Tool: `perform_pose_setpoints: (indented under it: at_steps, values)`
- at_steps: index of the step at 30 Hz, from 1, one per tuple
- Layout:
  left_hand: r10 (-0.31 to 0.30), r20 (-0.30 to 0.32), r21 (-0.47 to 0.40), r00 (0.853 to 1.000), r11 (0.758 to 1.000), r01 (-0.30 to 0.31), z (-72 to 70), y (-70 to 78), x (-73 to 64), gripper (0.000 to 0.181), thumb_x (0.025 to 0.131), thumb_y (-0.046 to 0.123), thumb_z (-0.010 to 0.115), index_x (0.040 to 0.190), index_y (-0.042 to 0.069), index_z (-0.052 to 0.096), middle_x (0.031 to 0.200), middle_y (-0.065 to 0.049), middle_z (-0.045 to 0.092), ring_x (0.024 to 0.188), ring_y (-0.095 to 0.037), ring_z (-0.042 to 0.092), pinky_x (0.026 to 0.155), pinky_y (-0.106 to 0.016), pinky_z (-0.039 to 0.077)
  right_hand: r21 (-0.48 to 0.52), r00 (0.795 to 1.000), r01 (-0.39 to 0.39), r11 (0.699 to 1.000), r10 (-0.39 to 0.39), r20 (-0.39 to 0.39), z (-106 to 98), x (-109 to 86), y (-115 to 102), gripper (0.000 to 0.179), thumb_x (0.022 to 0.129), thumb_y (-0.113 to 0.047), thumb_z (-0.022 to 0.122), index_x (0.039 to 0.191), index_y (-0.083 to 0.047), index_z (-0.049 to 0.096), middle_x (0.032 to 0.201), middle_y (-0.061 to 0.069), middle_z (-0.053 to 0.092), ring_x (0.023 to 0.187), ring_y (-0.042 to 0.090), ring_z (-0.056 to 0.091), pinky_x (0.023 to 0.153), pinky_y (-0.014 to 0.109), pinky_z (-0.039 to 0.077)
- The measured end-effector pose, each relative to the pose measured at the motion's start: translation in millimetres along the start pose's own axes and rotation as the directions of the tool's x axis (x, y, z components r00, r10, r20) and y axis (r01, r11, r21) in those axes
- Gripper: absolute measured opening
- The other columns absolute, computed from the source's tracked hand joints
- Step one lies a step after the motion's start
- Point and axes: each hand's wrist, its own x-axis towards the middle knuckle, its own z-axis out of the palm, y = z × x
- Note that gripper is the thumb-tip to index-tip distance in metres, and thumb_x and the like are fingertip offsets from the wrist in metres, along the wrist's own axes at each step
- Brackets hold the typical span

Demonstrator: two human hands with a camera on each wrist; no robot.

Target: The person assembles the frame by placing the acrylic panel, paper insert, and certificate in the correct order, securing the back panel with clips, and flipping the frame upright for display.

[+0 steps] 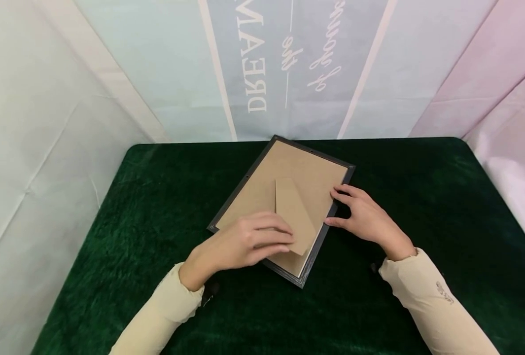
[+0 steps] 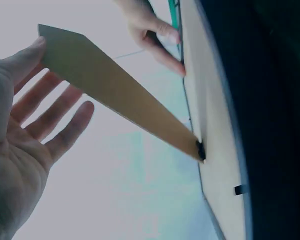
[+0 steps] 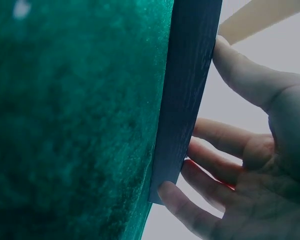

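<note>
A picture frame (image 1: 251,198) with a dark grey border and tan backing lies face down at an angle on the table. Its tan easel stand (image 1: 294,217) is lifted off the backing and, in the left wrist view, tilts up from a black hinge (image 2: 201,150). My left hand (image 1: 249,239) pinches the free end of the stand between thumb and index finger, the other fingers spread behind it. On the right, my right hand (image 1: 368,214) rests its thumb and fingertips on the frame's border (image 3: 187,90), fingers nearly straight.
Dark green plush cloth (image 1: 156,197) covers the table. A printed pastel curtain (image 1: 289,74) hangs directly behind the far edge, close to the frame's top corner. White fabric (image 1: 31,148) hangs at the left, and pale fabric (image 1: 510,138) at the right.
</note>
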Motion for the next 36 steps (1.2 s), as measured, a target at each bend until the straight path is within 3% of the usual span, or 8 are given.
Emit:
perform_pose_setpoints:
  at_steps: [5, 11, 14, 17, 22, 24, 33, 36]
  values:
    - [0.022, -0.135, 0.016, 0.991, 1.0, -0.02, -9.5, -4.6, 10.4, 0.018, 0.092, 0.014, 0.071, 0.109, 0.01, 0.075, 0.11, -0.003, 0.072, 0.103, -0.011, 0.066, 0.095, -0.02, 0.053, 0.002, 1.0, -0.003, 1.0, 0.003, 0.0, 0, 0.4, 0, 0.08, 0.09, -0.045, 0.072, 0.151, -0.005, 0.04, 0.162, 0.019, 0.027, 0.148, 0.043, 0.023, 0.115, 0.065, 0.026]
    - [-0.007, -0.187, 0.077, 0.982, 0.997, 0.022, -24.8, -8.6, 22.5, 0.026, 0.091, 0.002, 0.07, 0.116, 0.007, 0.073, 0.111, -0.007, 0.072, 0.098, -0.013, 0.068, 0.091, -0.021, 0.055, -0.009, 1.0, -0.008, 1.0, 0.008, 0.006, 0, 1.7, 1, 0.08, 0.089, -0.046, 0.072, 0.151, -0.005, 0.041, 0.162, 0.018, 0.027, 0.148, 0.043, 0.023, 0.115, 0.065, 0.026]
    - [-0.021, -0.259, 0.089, 0.966, 0.995, 0.046, -26.9, -11.5, 27.2, 0.027, 0.091, -0.003, 0.067, 0.117, 0.005, 0.072, 0.11, -0.008, 0.073, 0.097, -0.015, 0.069, 0.091, -0.023, 0.056, -0.019, 1.0, -0.003, 1.0, 0.003, -0.001, -1, 2.0, 1, 0.081, 0.089, -0.047, 0.072, 0.151, -0.005, 0.042, 0.161, 0.018, 0.028, 0.147, 0.043, 0.024, 0.115, 0.065, 0.027]
    - [-0.05, -0.391, 0.079, 0.919, 0.993, 0.088, -22.7, -14.6, 30.8, 0.022, 0.089, -0.004, 0.069, 0.11, 0.002, 0.074, 0.103, -0.01, 0.075, 0.092, -0.017, 0.071, 0.087, -0.023, 0.057, -0.027, 1.0, -0.002, 1.0, 0.002, -0.001, 0, 1.7, 1, 0.081, 0.089, -0.048, 0.072, 0.151, -0.006, 0.041, 0.162, 0.017, 0.028, 0.148, 0.042, 0.025, 0.115, 0.064, 0.028]
    - [-0.111, -0.573, -0.003, 0.812, 0.991, 0.133, -15.3, -17.9, 35.3, 0.016, 0.081, -0.004, 0.078, 0.096, 0.0, 0.077, 0.093, -0.012, 0.076, 0.085, -0.018, 0.072, 0.082, -0.024, 0.059, -0.028, 1.0, 0.007, 1.0, -0.007, -0.003, 1, 0.5, 4, 0.081, 0.089, -0.047, 0.072, 0.151, -0.006, 0.041, 0.162, 0.017, 0.028, 0.148, 0.042, 0.024, 0.115, 0.064, 0.028]
    - [-0.126, -0.595, -0.034, 0.794, 0.991, 0.132, -14.1, -19.2, 36.4, 0.015, 0.079, -0.004, 0.079, 0.094, 0.0, 0.077, 0.091, -0.012, 0.076, 0.083, -0.018, 0.072, 0.081, -0.024, 0.059, -0.026, 1.0, 0.016, 1.0, -0.016, -0.005, 1, -0.1, 5, 0.08, 0.089, -0.046, 0.072, 0.151, -0.005, 0.042, 0.161, 0.017, 0.029, 0.148, 0.042, 0.024, 0.115, 0.064, 0.027]
    - [-0.094, -0.595, -0.051, 0.798, 0.996, 0.079, -14.6, -24.6, 33.0, 0.014, 0.086, -0.007, 0.071, 0.095, 0.0, 0.077, 0.094, -0.014, 0.074, 0.087, -0.021, 0.071, 0.084, -0.028, 0.059, -0.007, 0.992, 0.116, 0.993, -0.116, -0.055, 4, 0.6, 1, 0.069, 0.089, -0.035, 0.075, 0.148, -0.013, 0.047, 0.154, 0.017, 0.04, 0.143, 0.041, 0.031, 0.113, 0.067, 0.024]
    - [-0.092, -0.535, -0.082, 0.84, 0.995, 0.056, -15.4, -27.3, 31.3, 0.014, 0.087, -0.008, 0.069, 0.096, 0.0, 0.077, 0.096, -0.013, 0.074, 0.091, -0.021, 0.071, 0.086, -0.027, 0.059, -0.01, 0.979, 0.198, 0.98, -0.198, -0.058, 5, 0.2, -4, 0.065, 0.088, -0.034, 0.076, 0.145, -0.017, 0.051, 0.148, 0.013, 0.047, 0.139, 0.038, 0.038, 0.109, 0.068, 0.026]
